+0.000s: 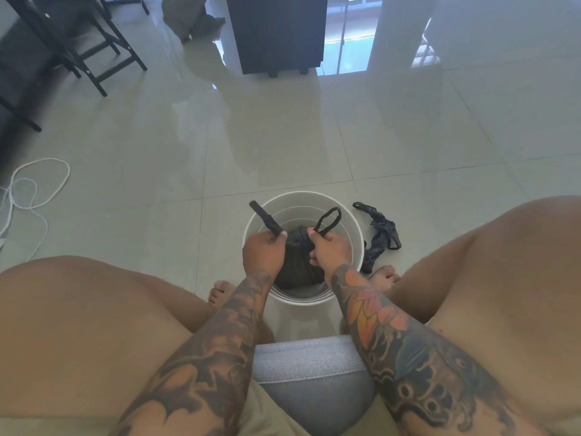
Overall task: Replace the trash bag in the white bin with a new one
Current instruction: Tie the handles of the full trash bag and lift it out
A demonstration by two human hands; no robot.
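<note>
A round white bin (251, 225) stands on the tiled floor between my feet. Inside it sits a black trash bag (297, 272), gathered at the top. My left hand (262, 256) is closed on the bag's left handle strip, which sticks up and to the left. My right hand (330, 251) is closed on the right handle loop, which stands up over the bin. A second black bag (382, 234) lies crumpled on the floor just right of the bin.
I sit on a grey cushion (311, 372) with my knees on either side of the bin. A white cable (31, 190) coils on the floor at left. Black chair legs (103, 55) stand at far left, a dark cabinet (276, 33) at the back.
</note>
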